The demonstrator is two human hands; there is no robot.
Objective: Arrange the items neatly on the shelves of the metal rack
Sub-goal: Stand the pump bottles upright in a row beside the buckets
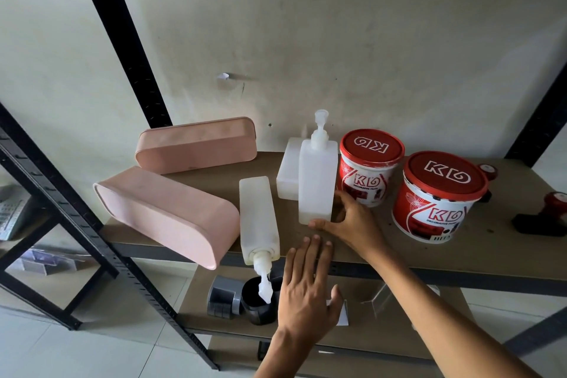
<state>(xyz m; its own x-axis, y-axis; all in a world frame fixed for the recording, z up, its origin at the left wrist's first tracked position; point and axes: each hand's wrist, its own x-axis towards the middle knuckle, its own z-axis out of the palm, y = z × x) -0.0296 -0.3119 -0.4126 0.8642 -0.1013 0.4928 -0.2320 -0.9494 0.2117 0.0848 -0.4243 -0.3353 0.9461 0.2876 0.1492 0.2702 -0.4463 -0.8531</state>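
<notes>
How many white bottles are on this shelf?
3. The right hand grips the upright bottle; the lying bottle overhangs the front edge; the rear bottle sits behind the upright one, partly hidden.

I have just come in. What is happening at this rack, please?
A person is tidying the shelf. The right hand holds the base of an upright bottle beside two paint buckets. The left hand is open, next to a lying bottle whose pump hangs over the shelf edge. Two pink boxes lie on their sides at the left.
</notes>
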